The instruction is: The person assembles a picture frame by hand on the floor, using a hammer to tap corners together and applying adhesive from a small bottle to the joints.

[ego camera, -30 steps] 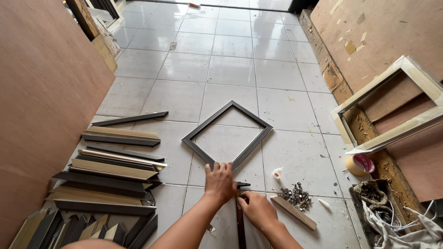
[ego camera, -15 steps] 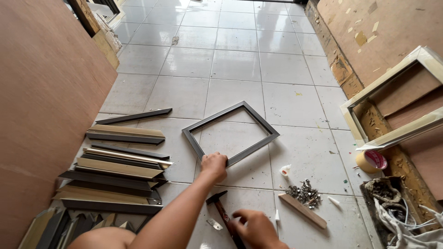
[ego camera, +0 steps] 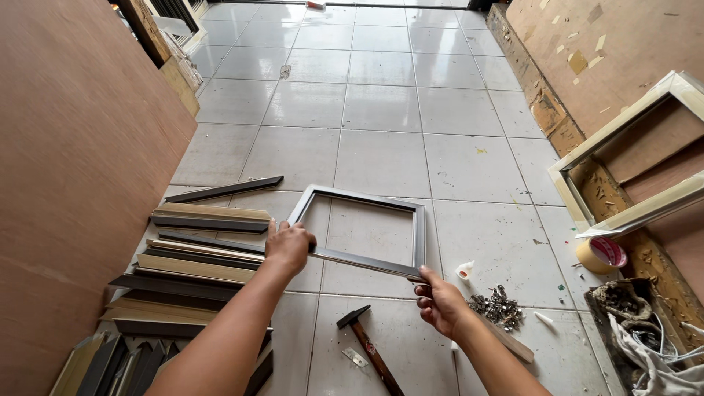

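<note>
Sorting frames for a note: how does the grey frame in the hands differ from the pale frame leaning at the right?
The grey frame is dark and thin-railed; the pale frame is cream, wider-railed and looks larger. The grey frame is held over the tiled floor by the left hand and right hand; the pale frame leans untouched against brown boards. Both are rectangular with open centres.

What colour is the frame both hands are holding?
The frame is dark grey with a slight metallic sheen, as seen in the head view.
</note>
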